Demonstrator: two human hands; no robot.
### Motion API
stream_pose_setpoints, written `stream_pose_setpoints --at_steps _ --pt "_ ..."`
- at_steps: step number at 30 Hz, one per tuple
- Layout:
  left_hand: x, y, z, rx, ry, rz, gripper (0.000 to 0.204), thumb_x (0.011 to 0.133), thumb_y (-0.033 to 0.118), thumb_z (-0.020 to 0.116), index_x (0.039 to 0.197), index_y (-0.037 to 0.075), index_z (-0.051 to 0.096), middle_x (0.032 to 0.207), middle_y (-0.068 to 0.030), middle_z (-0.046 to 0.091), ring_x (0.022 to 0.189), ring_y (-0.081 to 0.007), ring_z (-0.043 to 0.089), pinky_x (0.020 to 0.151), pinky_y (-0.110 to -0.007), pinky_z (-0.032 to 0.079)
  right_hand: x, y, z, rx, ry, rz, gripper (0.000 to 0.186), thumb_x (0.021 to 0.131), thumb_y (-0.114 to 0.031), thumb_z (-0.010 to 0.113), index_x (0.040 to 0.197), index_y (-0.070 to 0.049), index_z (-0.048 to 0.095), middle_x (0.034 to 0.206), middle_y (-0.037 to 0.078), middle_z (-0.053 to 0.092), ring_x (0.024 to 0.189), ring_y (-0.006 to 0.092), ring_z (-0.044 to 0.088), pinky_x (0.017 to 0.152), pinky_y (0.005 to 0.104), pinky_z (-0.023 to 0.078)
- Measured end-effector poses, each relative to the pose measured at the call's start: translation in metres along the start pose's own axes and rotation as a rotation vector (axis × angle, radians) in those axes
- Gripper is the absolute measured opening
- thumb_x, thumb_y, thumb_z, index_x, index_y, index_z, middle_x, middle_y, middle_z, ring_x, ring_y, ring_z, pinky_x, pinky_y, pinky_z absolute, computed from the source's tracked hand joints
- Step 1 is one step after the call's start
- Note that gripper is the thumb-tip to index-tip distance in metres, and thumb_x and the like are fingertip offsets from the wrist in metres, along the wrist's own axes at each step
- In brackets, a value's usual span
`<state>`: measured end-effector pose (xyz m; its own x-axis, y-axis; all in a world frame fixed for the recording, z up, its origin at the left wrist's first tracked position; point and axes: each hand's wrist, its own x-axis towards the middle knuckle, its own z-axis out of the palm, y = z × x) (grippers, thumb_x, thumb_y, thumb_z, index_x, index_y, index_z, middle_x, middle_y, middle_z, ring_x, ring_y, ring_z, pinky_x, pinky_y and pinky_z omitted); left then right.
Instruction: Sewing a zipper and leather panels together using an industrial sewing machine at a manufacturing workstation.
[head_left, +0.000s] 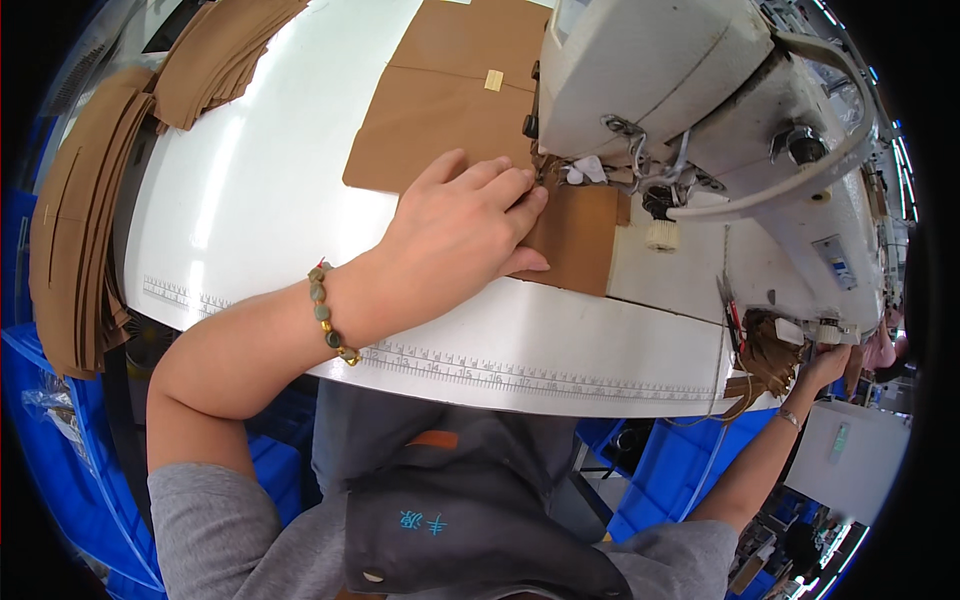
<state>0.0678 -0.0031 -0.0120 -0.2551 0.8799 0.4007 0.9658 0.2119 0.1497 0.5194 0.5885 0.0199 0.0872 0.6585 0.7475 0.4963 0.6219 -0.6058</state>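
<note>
A brown fabric piece (574, 240) lies under the head of a white sewing machine (640, 80) and reaches back across the table. My left hand (465, 235) rests flat on it, fingers stretched toward the needle area, thumb apart. The needle itself is hidden behind the machine head and my fingertips. A small pale label (494, 80) sits on the fabric farther back. Out at the far right, my right hand (828, 368) is at the lower end of the machine body, beside a bunch of brown scraps (768, 358); its fingers are mostly hidden.
Stacks of brown fabric pieces (85, 230) hang over the table's left edge. A printed ruler scale (480, 372) runs along the near edge. Red-handled snips (731, 308) lie by the scraps. Blue bins (680, 460) stand below the white table (250, 200).
</note>
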Motion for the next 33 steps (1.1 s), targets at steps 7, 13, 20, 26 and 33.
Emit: stream_pose_setpoints --at_steps 7,13,20,26,33 --pt "0.0 0.002 -0.002 0.015 -0.005 -0.014 0.058 0.087 0.047 0.075 0.13 0.008 0.073 0.133 -0.006 0.068 0.128 -0.0253 0.062 0.111 -0.046 0.047 0.118 -0.043 -0.015 0.038 -0.31 0.265 0.051 0.109 -0.041 0.054 0.12 0.005 0.074 0.091 0.009 0.076 0.065 0.0141 0.059 0.06 0.0281 0.047" --pt "0.001 0.001 -0.002 0.041 -0.015 -0.03 0.058 0.088 0.048 0.075 0.132 0.009 0.073 0.134 -0.006 0.069 0.131 -0.0254 0.061 0.112 -0.049 0.047 0.031 0.016 0.006 0.201 -0.076 0.182 0.055 0.109 -0.04 0.055 0.141 0.004 0.063 0.14 0.017 0.066 0.121 0.0254 0.068 0.094 0.0369 0.059" --pt "0.001 0.002 -0.001 0.04 -0.008 -0.03 0.058 0.088 0.047 0.075 0.131 0.009 0.073 0.133 -0.0065 0.069 0.131 -0.0252 0.062 0.112 -0.049 0.047 0.118 -0.027 -0.017 0.061 -0.248 0.362 0.057 0.109 -0.043 0.057 0.14 0.004 0.065 0.134 0.016 0.069 0.113 0.0223 0.069 0.094 0.0351 0.057" --pt "0.002 0.001 -0.001 0.034 -0.007 -0.026 0.057 0.088 0.047 0.075 0.13 0.009 0.074 0.133 -0.0065 0.069 0.131 -0.0249 0.062 0.111 -0.049 0.048 0.071 -0.004 -0.004 0.05 -0.152 0.001 0.05 0.109 -0.037 0.057 0.138 0.004 0.067 0.129 0.015 0.07 0.111 0.0197 0.068 0.096 0.0326 0.054" --pt "0.007 0.014 -0.009 0.16 -0.025 0.066 0.061 0.084 0.047 0.077 0.129 0.005 0.073 0.126 -0.0087 0.072 0.122 -0.0253 0.065 0.105 -0.045 0.051 -0.008 -0.011 0.016 0.316 -0.139 0.256 0.044 0.11 -0.028 0.05 0.136 0.005 0.061 0.134 0.016 0.066 0.118 0.0281 0.068 0.097 0.0424 0.061"
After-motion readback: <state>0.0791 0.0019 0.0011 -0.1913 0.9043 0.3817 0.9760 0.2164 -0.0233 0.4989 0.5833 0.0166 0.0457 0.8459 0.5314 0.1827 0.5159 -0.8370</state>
